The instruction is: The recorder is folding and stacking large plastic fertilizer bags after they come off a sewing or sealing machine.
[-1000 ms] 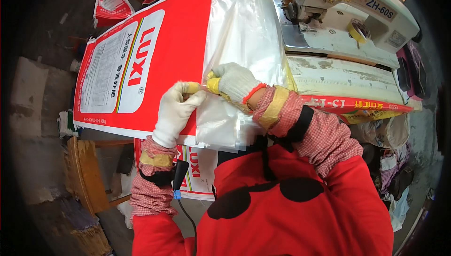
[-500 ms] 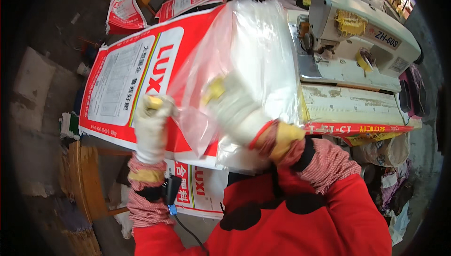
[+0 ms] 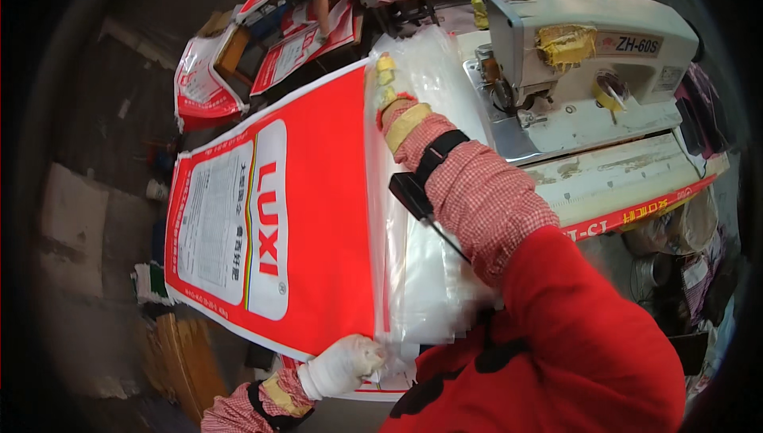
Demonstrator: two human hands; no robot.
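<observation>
The red-and-white sack (image 3: 330, 195) lies flat at left centre, its right edge meeting the clear plastic film (image 3: 433, 290). It looks smooth and unfilled: bright red, with a white printed panel crossed by a thin rainbow stripe and a pale lower border. At its lower right corner rests the left hand (image 3: 347, 365), fingers curled in; whether they pinch sack or film I cannot tell. The right hand (image 3: 388, 91) reaches to the far end of that same edge (its fingertips wrapped in yellow, perhaps for grip), but how far open it is, or whether it holds anything, I cannot tell. Hands at both ends of one line probably keep sack and film even. Further right stands a white sewing machine (image 3: 592, 63), presumably placed close for easy reach.
</observation>
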